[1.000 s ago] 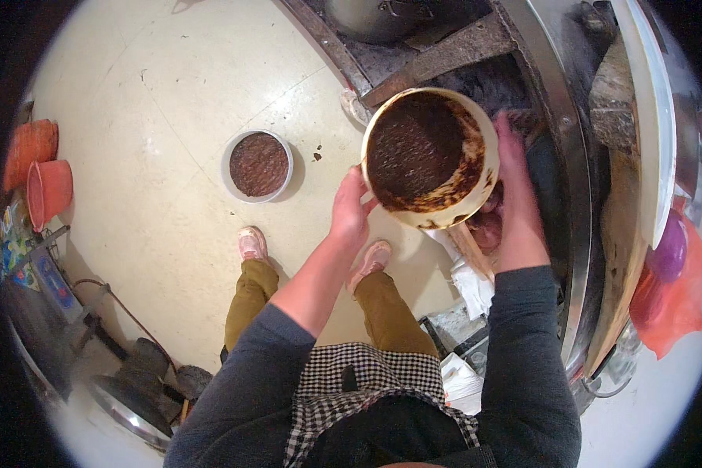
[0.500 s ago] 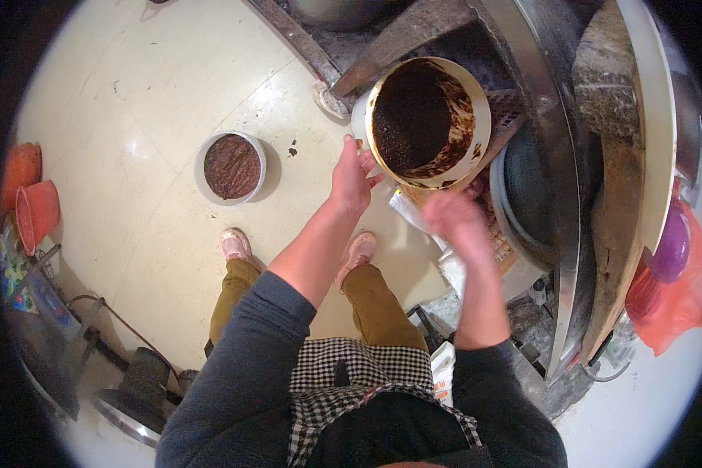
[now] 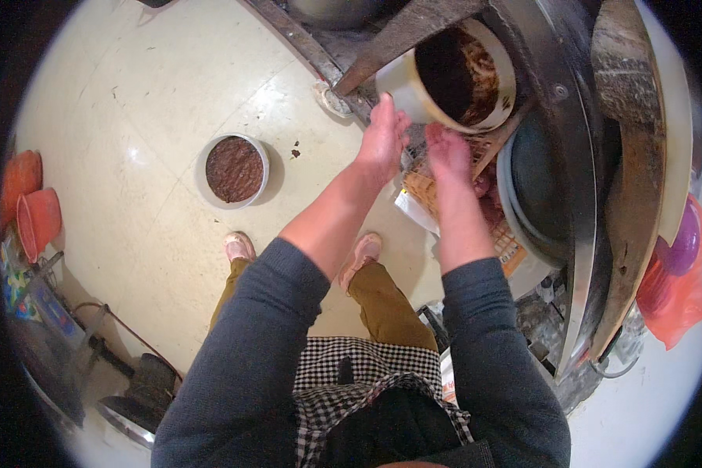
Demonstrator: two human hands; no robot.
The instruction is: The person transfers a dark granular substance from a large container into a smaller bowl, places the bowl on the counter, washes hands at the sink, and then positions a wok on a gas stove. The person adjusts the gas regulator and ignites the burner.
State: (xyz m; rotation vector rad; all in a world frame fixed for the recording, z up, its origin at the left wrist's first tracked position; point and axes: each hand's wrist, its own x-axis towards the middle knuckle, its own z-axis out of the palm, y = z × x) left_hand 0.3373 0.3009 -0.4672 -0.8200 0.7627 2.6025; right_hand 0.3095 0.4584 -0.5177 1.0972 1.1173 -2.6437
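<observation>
A white bucket [image 3: 405, 87] with dark brown paste inside and smeared up its wall is at the upper right, tilted, partly under the wooden beam of a stand. My left hand [image 3: 384, 142] is open beside the bucket's near left side, fingers extended toward it. My right hand [image 3: 449, 154] lies just below the bucket's near rim, fingers stretched toward it and slightly blurred. Whether either hand presses on the bucket cannot be made out. A smaller white tub [image 3: 265, 175] full of brown paste stands on the floor to the left.
An orange-brown plastic basket [image 3: 423, 186] sits under my right forearm. Beside it is a large grey-blue basin [image 3: 540, 179]. A wooden and metal table edge [image 3: 581, 234] runs along the right. Red buckets [image 3: 39, 220] stand at the far left; a red bag [image 3: 673, 300] is far right.
The bucket has moved up and to the right, farther under the beam. Both hands have followed it forward, and the right hand has come closer to the left.
</observation>
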